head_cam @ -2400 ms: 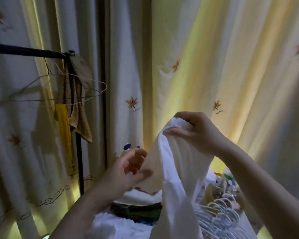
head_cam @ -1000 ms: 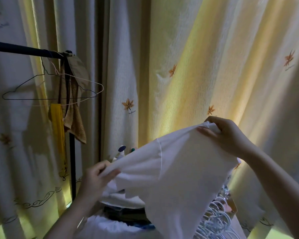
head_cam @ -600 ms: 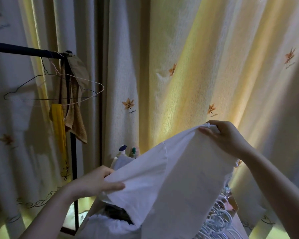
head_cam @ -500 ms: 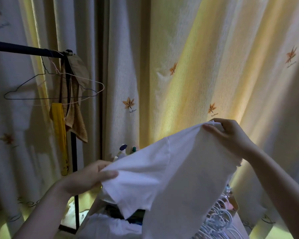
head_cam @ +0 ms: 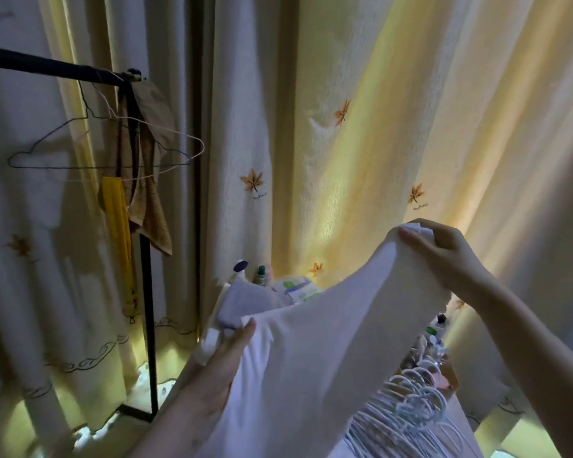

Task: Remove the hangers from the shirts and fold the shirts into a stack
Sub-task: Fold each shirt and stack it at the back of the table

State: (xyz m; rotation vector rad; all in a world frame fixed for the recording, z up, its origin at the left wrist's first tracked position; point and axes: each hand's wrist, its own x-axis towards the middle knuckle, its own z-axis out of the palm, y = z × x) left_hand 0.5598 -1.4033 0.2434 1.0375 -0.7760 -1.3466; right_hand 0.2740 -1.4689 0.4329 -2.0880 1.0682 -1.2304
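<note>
Before leaf-print curtains [head_cam: 377, 94] and a clothes rack [head_cam: 147, 292], the left hand [head_cam: 225, 365] and right hand [head_cam: 450, 249] pinch a white shirt [head_cam: 311, 342] above piled hangers [head_cam: 411, 408].

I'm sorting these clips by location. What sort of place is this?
Probably a bedroom or laundry corner at home: backlit leaf-print curtains, a black clothes rail carrying wire hangers, and a pile of white hangers below the held white shirt.

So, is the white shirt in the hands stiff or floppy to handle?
Probably floppy: the white shirt sags between the right hand and left hand. Likely light, since a pinch holds it up. It may slump once released.
</note>
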